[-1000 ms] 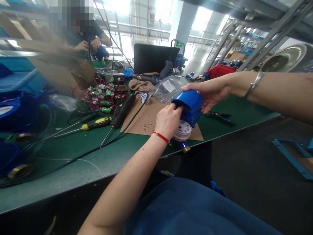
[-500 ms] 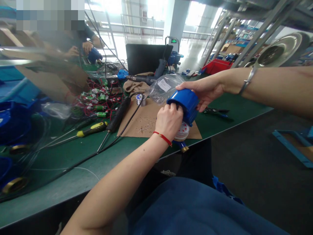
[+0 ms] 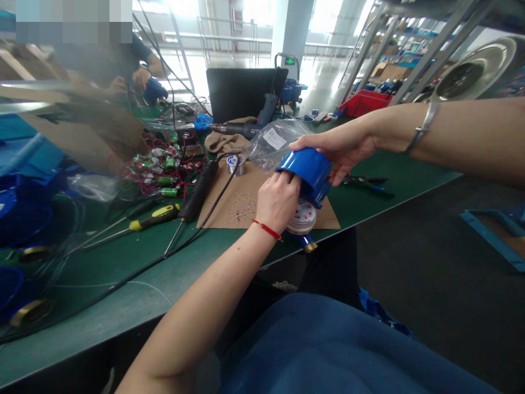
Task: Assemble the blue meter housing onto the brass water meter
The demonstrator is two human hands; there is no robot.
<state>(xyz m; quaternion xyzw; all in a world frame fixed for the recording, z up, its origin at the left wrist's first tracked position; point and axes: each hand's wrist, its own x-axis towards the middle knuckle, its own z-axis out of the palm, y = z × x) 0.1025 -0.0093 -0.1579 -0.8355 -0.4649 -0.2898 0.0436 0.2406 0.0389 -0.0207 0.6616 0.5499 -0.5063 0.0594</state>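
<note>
Left hand (image 3: pixel 278 200) dips its fingers into a tilted blue housing (image 3: pixel 308 164); whether they pinch anything cannot be told. The right hand (image 3: pixel 350 148) grasps the housing from three o'clock. At six o'clock, a dial unit (image 3: pixel 304 214) sits by the near edge of the worktop (image 3: pixel 209 251). A slackened right-hand grip could drop the housing onto the dial unit; a sideways nudge could tip it off. Left fingertips and the housing's interior are hidden. Farther, at ten o'clock, the print on a plastic bag (image 3: pixel 260 149) is unreadable.
</note>
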